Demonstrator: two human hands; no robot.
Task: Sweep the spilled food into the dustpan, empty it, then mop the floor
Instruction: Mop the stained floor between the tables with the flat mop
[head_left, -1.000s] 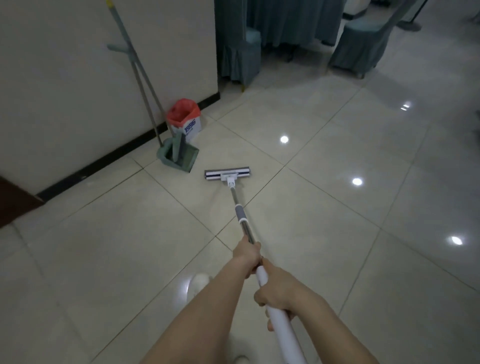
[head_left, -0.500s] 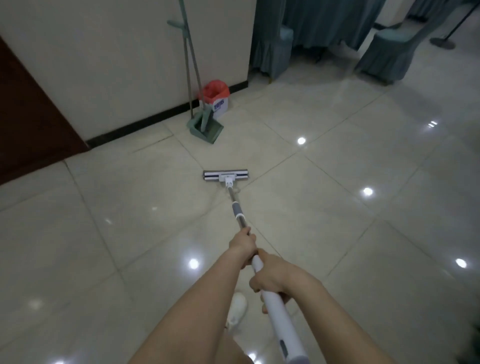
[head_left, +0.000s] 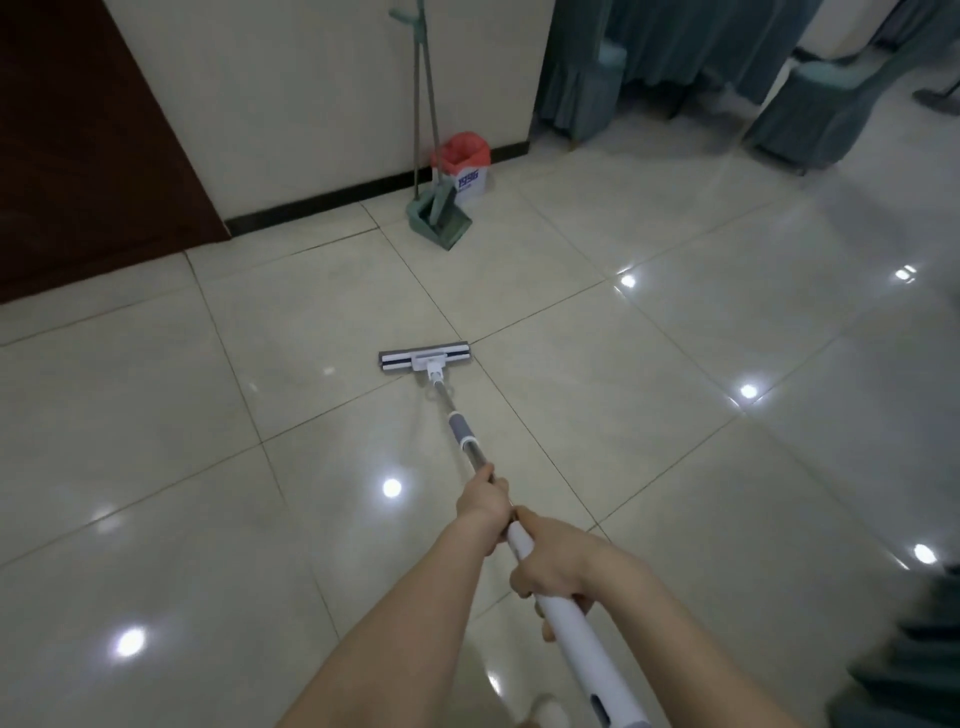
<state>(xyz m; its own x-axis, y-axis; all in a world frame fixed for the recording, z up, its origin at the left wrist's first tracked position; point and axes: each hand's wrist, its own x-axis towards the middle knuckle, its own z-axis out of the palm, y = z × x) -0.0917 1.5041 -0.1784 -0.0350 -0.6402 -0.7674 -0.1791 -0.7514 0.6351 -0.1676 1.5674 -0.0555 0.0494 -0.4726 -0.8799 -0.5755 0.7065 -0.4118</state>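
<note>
Fingers of both hands are curled tight round the flat mop's pole (head_left: 465, 434): the left hand (head_left: 483, 501) grips lower down, where the metal tube begins, and the right hand (head_left: 553, 569) clasps the thicker white grip just behind it, the two nearly touching. From there the pole slopes down to the mop head (head_left: 425, 357), which lies flat on the glossy tiled floor (head_left: 234, 441) over a grout crossing, well out from the wall. I see no spilled food on the tiles. The green dustpan (head_left: 439, 221) stands at the foot of the wall with the broom (head_left: 422, 104) upright in it, just beside a small bin with a red liner (head_left: 462, 158), so the sweeping looks finished and the mopping is the step in hand. The mop looks light and stiff, though the head probably swivels at its joint. Hands set further apart would steer it better, and the shiny tiles may turn slippery when wet.
</note>
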